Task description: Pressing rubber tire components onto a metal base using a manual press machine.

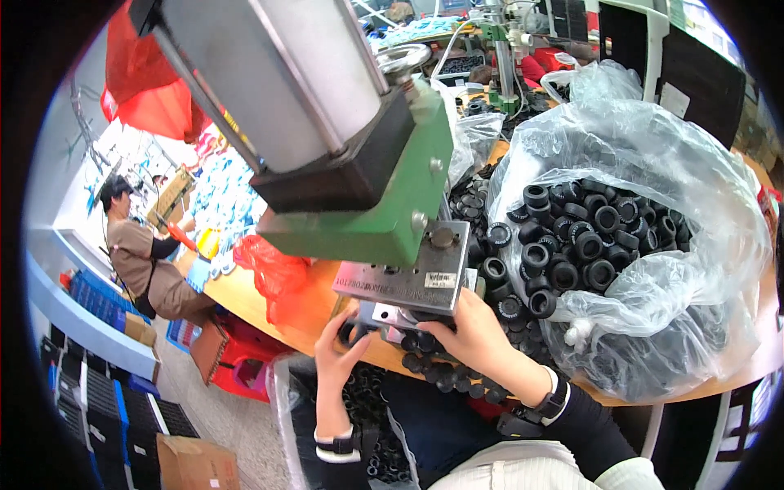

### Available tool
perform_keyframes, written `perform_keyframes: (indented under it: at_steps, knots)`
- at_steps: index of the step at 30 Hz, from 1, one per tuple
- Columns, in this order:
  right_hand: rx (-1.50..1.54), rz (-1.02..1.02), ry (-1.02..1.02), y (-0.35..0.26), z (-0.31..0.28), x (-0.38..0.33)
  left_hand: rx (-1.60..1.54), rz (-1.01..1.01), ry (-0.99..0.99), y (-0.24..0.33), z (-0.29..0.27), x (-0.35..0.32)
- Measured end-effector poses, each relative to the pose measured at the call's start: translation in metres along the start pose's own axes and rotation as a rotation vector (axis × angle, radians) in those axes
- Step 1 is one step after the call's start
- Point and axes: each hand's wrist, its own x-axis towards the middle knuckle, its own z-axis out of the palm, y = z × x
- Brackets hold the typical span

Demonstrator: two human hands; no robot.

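A green-framed press (359,220) with a grey cylinder stands in front of me, and a steel die plate (404,273) hangs below its head. My left hand (336,359) is at the left of the die, thumb and fingers closed round a black ring (353,332). My right hand (486,339) reaches to the die's right side. Its thumb points in beneath the plate; the plate hides the fingertips and anything between them. Black discs (441,374) lie along the table edge under my hands.
To the right, a large clear plastic bag (645,327) holds many black ring-shaped caps (584,237). Below the table, a lined bin (286,408) contains black rings. A red plastic bag (273,273) lies left on the table (245,302). A seated co-worker (147,261) is farther left.
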Motion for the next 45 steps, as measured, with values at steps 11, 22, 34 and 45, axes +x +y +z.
perform_keyframes:
  at_steps: [11,22,34,45]
  knots:
    - [-0.155,-0.126,0.188,-0.006,-0.015,-0.031,0.333,0.132,-0.209,-0.114,0.03,0.054]
    - [-1.324,0.087,-0.409,0.084,-0.046,-0.055,0.303,0.321,-0.126,-0.136,0.065,0.057]
    - [0.086,0.289,0.016,0.003,-0.099,-0.058,-0.163,0.345,-0.033,-0.017,0.064,0.027]
    - [0.306,0.197,0.125,-0.021,-0.053,-0.039,-0.004,0.339,0.128,0.047,0.089,0.039]
